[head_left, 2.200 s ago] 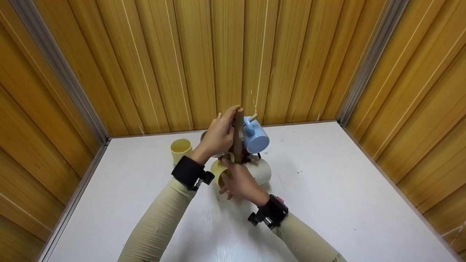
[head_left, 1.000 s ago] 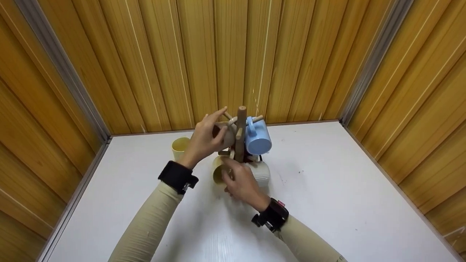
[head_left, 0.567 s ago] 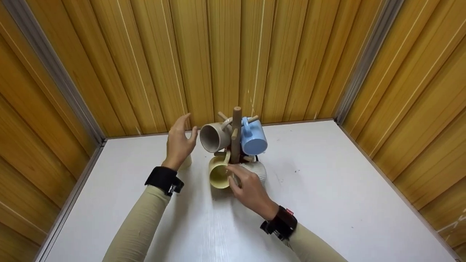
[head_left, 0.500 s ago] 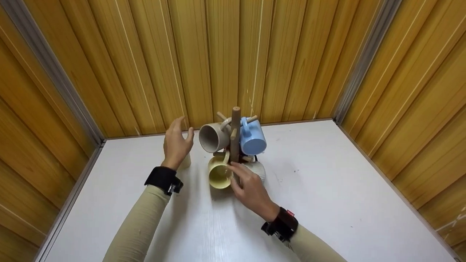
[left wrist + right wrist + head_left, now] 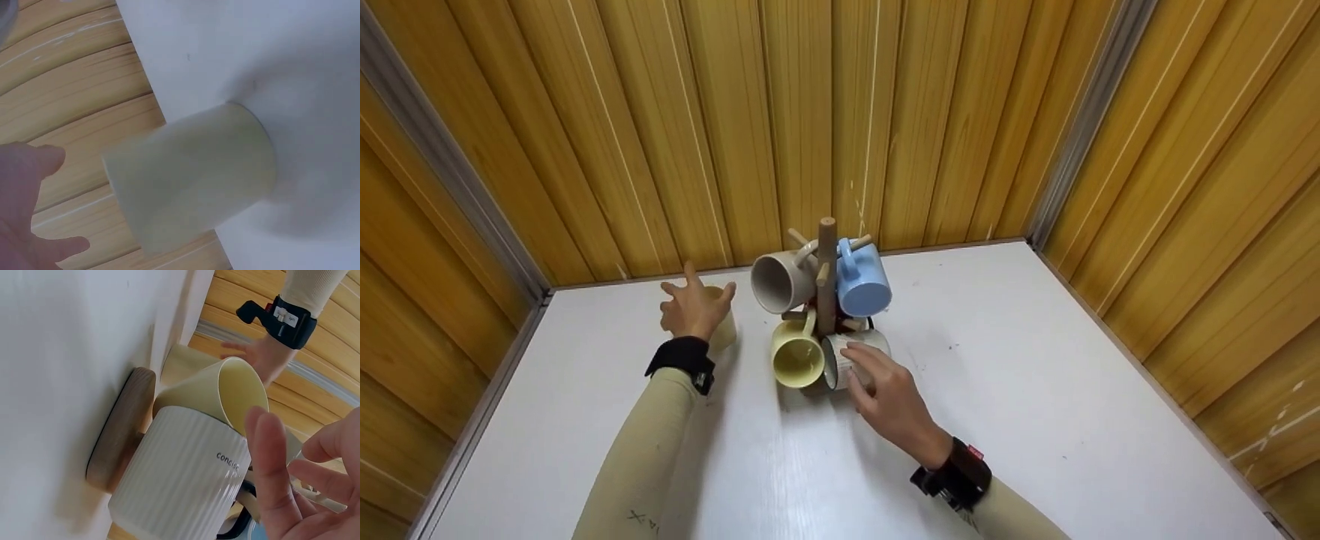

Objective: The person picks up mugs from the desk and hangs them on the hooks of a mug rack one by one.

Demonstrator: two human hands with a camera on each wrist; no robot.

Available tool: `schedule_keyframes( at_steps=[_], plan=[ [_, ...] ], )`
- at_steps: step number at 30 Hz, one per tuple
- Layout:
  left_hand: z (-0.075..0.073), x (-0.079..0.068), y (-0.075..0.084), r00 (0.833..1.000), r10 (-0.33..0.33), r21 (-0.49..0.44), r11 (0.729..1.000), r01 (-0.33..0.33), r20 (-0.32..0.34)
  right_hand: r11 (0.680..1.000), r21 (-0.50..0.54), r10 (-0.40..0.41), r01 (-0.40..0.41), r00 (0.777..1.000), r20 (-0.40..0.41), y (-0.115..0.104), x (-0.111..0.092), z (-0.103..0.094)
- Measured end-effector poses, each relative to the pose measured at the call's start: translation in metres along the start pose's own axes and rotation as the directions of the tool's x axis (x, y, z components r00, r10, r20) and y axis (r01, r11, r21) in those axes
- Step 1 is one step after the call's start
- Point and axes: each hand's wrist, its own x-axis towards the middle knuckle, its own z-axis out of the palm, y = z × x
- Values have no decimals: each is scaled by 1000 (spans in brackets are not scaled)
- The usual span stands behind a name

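With fingers spread, my left hand [image 5: 691, 309] is above and partly in front of a pale yellow cup [image 5: 191, 174] standing on the table; its handle is hidden. In the left wrist view a gap shows between fingers and cup. My right hand [image 5: 894, 395], fingers loosely bent and holding nothing, is in front of a white ribbed mug [image 5: 169, 478]; I cannot tell whether they touch. That mug hangs low on a wooden mug tree [image 5: 826, 285], beside a yellow mug [image 5: 797, 358]. Higher up hang a beige mug [image 5: 781, 283] and a light blue mug [image 5: 864, 283].
The mug tree's wooden base [image 5: 121, 433] rests on the white table [image 5: 1005, 390]. Wood-patterned panels [image 5: 795, 127] rise behind and at both sides. Bare pegs [image 5: 823, 273] stick out from the post.
My left hand has left the beige mug, which hangs on its peg, and moved left to the pale yellow cup. My right hand has drawn back from the yellow mug toward the right.
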Motion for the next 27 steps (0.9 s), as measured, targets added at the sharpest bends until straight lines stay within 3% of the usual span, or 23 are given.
schedule_keyframes(
  at_steps=[4, 8, 17, 27],
  plan=[
    [1, 4, -8, 996, -37, 74, 997, 30, 82, 999, 30, 21, -21, 1000, 4, 2, -5, -4],
    [4, 6, -13, 995, -19, 106, 994, 10, 93, 999, 38, 36, -37, 999, 14, 4, -9, -7],
    [13, 9, -20, 998, -24, 51, 998, 21, 62, 996, 25, 84, -85, 996, 19, 8, -20, -12],
    [17, 8, -14, 998, -14, -25, 1000, 15, 57, 996, 11, 89, -89, 996, 15, 15, -26, -16]
  ],
)
